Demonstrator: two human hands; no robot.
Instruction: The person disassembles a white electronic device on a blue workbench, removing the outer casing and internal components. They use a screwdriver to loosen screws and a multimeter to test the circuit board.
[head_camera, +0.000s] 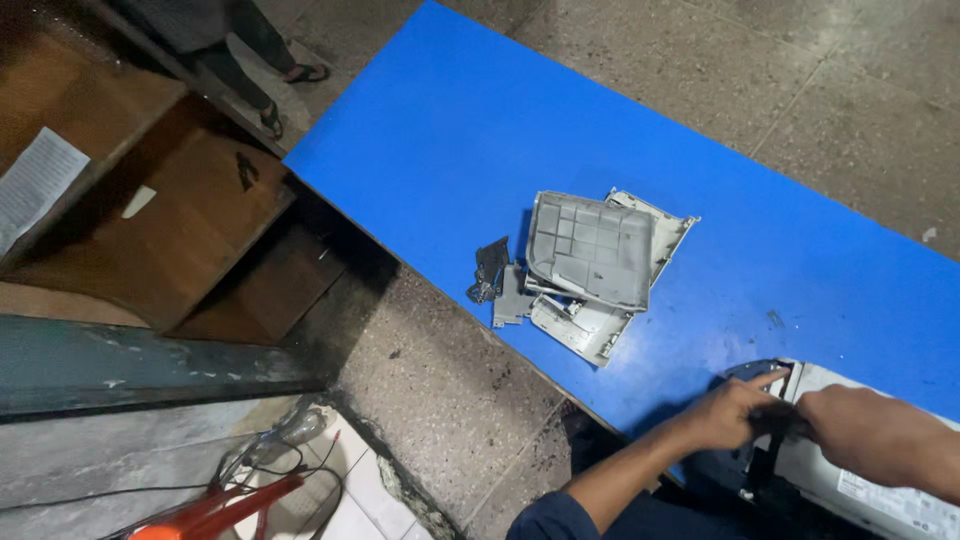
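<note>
A white appliance casing (880, 490) lies at the lower right on a blue board (480, 130). Both my hands are at its left end. My left hand (735, 410) rests on the dark edge of the casing with the index finger stretched out. My right hand (865, 430) comes in from the right, fingers curled around a dark part at the same edge. What exactly the fingers pinch is hidden. Further up the board lies a pile of grey plastic cover pieces (590, 250) with a small dark part (490, 270) beside it.
A speckled stone floor (440, 390) surrounds the board. Wooden steps (190, 210) with a sheet of paper (35, 180) are at the left. Another person's sandalled feet (290, 90) stand at the top left. Red-handled tools and wires (240, 490) lie at the bottom left.
</note>
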